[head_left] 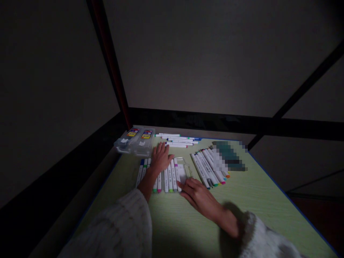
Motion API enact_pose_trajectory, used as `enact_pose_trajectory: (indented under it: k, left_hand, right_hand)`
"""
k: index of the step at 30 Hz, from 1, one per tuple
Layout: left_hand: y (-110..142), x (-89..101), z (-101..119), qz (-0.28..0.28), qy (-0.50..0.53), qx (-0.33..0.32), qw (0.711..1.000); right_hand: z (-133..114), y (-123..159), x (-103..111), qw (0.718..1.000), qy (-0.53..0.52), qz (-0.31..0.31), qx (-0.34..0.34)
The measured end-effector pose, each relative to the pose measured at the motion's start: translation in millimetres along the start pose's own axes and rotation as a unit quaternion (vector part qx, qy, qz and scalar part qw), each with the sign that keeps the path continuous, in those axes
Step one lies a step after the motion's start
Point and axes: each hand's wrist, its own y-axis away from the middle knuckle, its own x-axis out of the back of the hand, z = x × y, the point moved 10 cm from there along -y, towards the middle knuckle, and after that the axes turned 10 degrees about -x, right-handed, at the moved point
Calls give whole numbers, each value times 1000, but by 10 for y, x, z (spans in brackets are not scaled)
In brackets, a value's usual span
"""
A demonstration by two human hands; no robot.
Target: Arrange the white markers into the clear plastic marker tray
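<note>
No text can be read: the print on the white markers (173,175) at lower center and the colored labels (146,134) on the clear cases (142,145) left of center is too small.

Table, pale green, wood-grain top, blue edging; carrying markers, pens and clear plastic ware.
The table (263,200) is bearing, at its far left corner, clear plastic casing (139,147) (one case or two, unclear) showing two yellow, red and blue labels; along the far edge, slim white pens (177,142) with coloured ends are lying crosswise in a loose group; nearer, thick white markers (174,175) are lying side by side in a partly hidden row, a clear tray (182,172) showing at its right end; farther right, more white markers (205,166) are lying aslant, close together, a pixelated dark-green item (228,154) sitting just beside them.
</note>
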Motion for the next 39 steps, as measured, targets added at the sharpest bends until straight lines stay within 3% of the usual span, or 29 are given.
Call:
enact_pose_trajectory:
  k: [9,23,39]
  left_hand:
    - [-7,-27,-19,-23,-11,10,1000]
    - [5,102,14,22,-12,-4,1000]
    - [4,117,8,25,-15,-2,1000]
  right_hand:
    - [1,4,16,1000,-12,12,3]
    - [9,0,1,1000,-21,3,-3]
    - [6,5,14,1000,-26,8,2]
